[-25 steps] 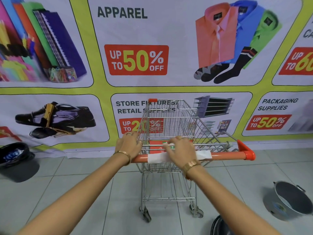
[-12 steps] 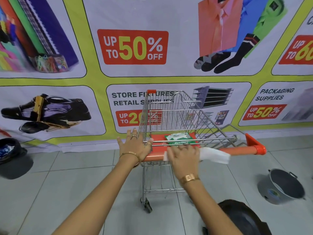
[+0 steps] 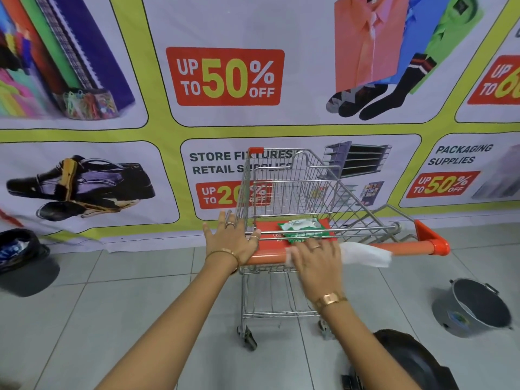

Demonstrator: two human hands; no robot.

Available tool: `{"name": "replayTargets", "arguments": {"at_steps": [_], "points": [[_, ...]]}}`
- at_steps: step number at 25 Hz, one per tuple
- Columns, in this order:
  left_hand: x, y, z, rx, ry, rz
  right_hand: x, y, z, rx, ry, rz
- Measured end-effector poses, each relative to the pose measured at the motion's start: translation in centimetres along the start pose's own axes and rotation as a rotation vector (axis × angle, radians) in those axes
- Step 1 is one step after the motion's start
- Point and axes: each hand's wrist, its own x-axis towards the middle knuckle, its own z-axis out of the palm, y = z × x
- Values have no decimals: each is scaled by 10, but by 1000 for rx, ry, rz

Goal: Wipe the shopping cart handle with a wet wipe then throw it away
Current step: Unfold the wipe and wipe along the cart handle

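A wire shopping cart (image 3: 292, 190) stands in front of me with an orange handle (image 3: 408, 246) across its near side. My right hand (image 3: 316, 257) presses a white wet wipe (image 3: 365, 254) flat onto the middle of the handle; the wipe's loose end trails to the right. My left hand (image 3: 232, 243) rests on the handle's left end, fingers spread, palm down. A green pack of wipes (image 3: 302, 230) lies on the cart's orange child seat, just beyond my right hand.
A black-lined bin (image 3: 22, 260) stands on the tiled floor at the far left. A grey metal bucket (image 3: 475, 308) sits at the right. A dark object (image 3: 408, 361) lies near my right forearm. A printed banner covers the wall behind the cart.
My left hand has let go of its grip and now lies flat with fingers spread. My right hand has slid the wipe along the handle. The view tilted downward.
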Motion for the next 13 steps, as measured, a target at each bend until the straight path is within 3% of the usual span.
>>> {"name": "replayTargets", "arguments": {"at_steps": [3,6,9,13], "points": [[2,-5,-1,11,29,11,0,-30,1,-2,-21,-98],[6,-14,-1,14,13,2,2,-1,-3,55,-55,-144],[7,-14,0,19,14,5,-3,24,-7,90,-105,-21],[6,-9,1,25,26,30,10,-17,-2,176,-157,147]]}}
